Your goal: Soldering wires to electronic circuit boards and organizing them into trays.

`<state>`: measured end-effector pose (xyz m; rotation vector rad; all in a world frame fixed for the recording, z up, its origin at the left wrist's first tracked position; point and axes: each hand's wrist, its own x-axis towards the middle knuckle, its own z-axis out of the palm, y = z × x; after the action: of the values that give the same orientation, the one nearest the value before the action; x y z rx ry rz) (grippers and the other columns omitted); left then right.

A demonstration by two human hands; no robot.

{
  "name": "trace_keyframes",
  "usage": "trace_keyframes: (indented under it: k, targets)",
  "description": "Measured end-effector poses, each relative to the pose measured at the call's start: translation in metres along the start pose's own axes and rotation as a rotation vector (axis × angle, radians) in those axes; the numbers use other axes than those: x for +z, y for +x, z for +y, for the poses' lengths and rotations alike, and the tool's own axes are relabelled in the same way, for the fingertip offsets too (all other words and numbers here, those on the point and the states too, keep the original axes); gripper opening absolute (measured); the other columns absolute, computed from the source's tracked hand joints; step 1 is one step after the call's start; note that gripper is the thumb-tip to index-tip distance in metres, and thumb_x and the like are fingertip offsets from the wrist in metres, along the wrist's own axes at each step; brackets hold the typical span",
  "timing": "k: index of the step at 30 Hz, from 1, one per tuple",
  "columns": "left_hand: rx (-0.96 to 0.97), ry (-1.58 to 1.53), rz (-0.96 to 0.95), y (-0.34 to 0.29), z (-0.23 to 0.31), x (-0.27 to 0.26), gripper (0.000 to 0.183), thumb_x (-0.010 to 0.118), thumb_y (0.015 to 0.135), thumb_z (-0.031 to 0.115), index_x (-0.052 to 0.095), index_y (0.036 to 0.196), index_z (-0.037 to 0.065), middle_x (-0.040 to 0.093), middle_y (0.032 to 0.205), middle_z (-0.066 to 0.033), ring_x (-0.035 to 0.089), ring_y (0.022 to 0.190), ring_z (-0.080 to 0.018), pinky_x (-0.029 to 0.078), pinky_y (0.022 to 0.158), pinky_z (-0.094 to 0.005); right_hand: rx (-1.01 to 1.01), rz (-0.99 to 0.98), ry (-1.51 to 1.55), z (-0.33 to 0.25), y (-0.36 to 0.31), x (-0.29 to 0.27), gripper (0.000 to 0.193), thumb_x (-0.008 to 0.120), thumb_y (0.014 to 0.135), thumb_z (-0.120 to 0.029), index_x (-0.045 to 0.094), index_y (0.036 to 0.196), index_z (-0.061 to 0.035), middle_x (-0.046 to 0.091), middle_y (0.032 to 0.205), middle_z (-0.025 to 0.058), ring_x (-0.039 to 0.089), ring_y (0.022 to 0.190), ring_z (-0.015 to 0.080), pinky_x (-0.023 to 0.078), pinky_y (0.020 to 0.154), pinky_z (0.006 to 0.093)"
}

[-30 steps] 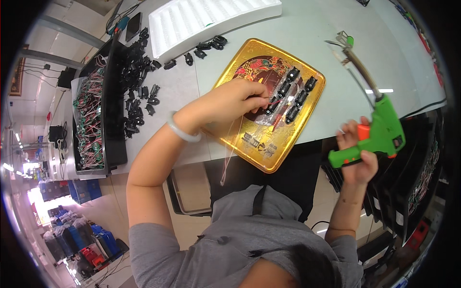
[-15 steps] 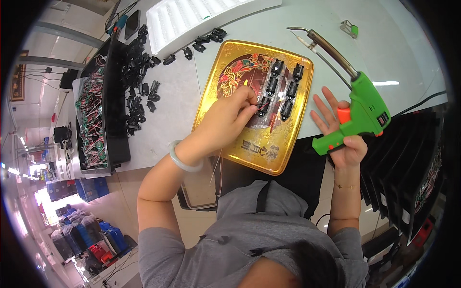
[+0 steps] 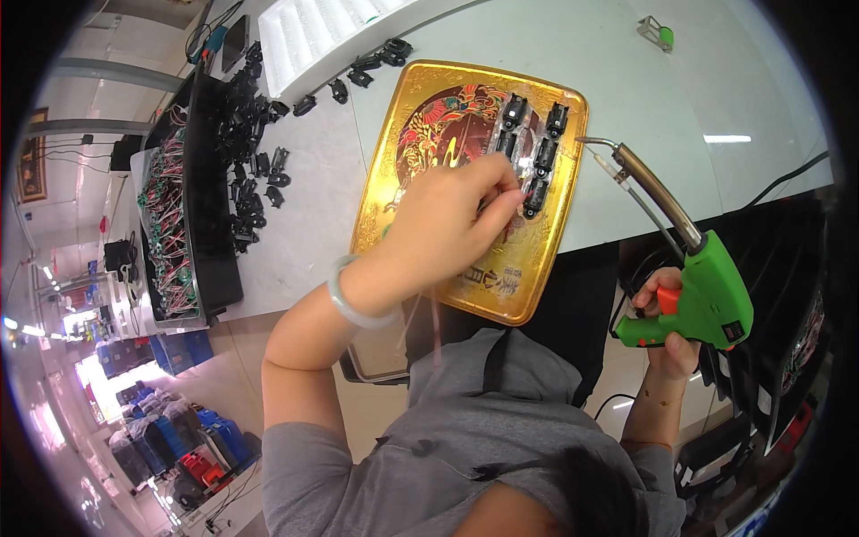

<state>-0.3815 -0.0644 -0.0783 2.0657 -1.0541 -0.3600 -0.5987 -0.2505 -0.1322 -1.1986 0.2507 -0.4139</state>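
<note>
My left hand [image 3: 452, 215] is over a gold tin lid [image 3: 376, 192], thumb and finger pinched on thin wires [image 3: 436, 327] that hang below the wrist. Its fingertips are beside the nearest of the small black plastic housings [image 3: 534, 197] in the right-hand row. A second row of these parts [image 3: 513, 112] stands to its left, partly covered by the hand. My right hand [image 3: 671, 349] is wrapped round the handle of a green soldering gun [image 3: 716, 291] with an orange trigger. The gun's bent metal tip points at the lid's right edge.
A pile of black housings [image 3: 242, 134] lies at the left, beside a black bin [image 3: 210, 215] of wired green circuit boards [image 3: 170, 224]. A white foam tray [image 3: 331, 40] sits at the back. Far right is a small metal-and-green piece [image 3: 658, 34]. Black trays [image 3: 787, 259] stand beneath the gun's cable [image 3: 787, 188].
My left hand has moved right, from the left row of housings to the right row. My right hand has closed round the soldering gun's handle, and the gun has come nearer my body.
</note>
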Motion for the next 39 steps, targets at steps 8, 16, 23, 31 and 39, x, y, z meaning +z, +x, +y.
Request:
trace_keyframes:
  k: [8,16,23,31,39]
  targets:
    - [0.038,0.111,0.103,0.005,-0.013,0.017,0.009,0.061,0.071,0.011,0.054,0.071,0.005,0.054,0.051,-0.0073,0.054,0.046,-0.0255,0.042,0.046,-0.0332,0.057,0.002,-0.045,0.004,-0.005,0.007,0.060,0.062,0.064,-0.039,0.049,0.101,0.0058,0.047,0.091,0.0169,0.048,0.082,0.0229,0.040,0.071,0.0306]
    - [-0.070,0.033,-0.014,0.005,-0.005,0.008,0.010,0.061,0.073,0.011,0.054,0.071,0.005,0.054,0.054,-0.0081,0.055,0.050,-0.0237,0.041,0.047,-0.0310,0.094,0.026,-0.026,0.004,-0.005,0.009,0.058,0.062,0.064,-0.038,0.049,0.100,0.0064,0.047,0.089,0.0174,0.047,0.081,0.0224,0.040,0.070,0.0301]
    - [-0.094,-0.226,0.009,0.004,-0.005,0.014,0.009,0.056,0.079,0.010,0.050,0.076,0.003,0.055,0.057,-0.0098,0.056,0.052,-0.0243,0.041,0.048,-0.0315,0.091,0.018,-0.024,0.004,-0.006,0.009,0.058,0.062,0.064,-0.037,0.048,0.100,0.0063,0.047,0.089,0.0164,0.047,0.081,0.0225,0.040,0.069,0.0301]
    - [-0.020,-0.013,0.084,0.007,-0.006,0.019,0.010,0.060,0.075,0.009,0.053,0.072,0.003,0.055,0.054,-0.0080,0.055,0.048,-0.0238,0.042,0.047,-0.0316,0.054,0.035,0.014,0.005,-0.007,0.009,0.056,0.058,0.066,-0.038,0.048,0.099,0.0056,0.048,0.087,0.0152,0.048,0.080,0.0232,0.040,0.066,0.0306]
    - [0.067,0.127,0.155,0.005,-0.012,0.025,0.011,0.064,0.071,0.012,0.055,0.067,0.007,0.051,0.046,-0.0037,0.051,0.042,-0.0203,0.039,0.047,-0.0305,0.070,0.034,-0.018,0.008,-0.011,0.010,0.052,0.056,0.068,-0.037,0.047,0.098,0.0049,0.048,0.084,0.0144,0.047,0.077,0.0215,0.040,0.062,0.0284]
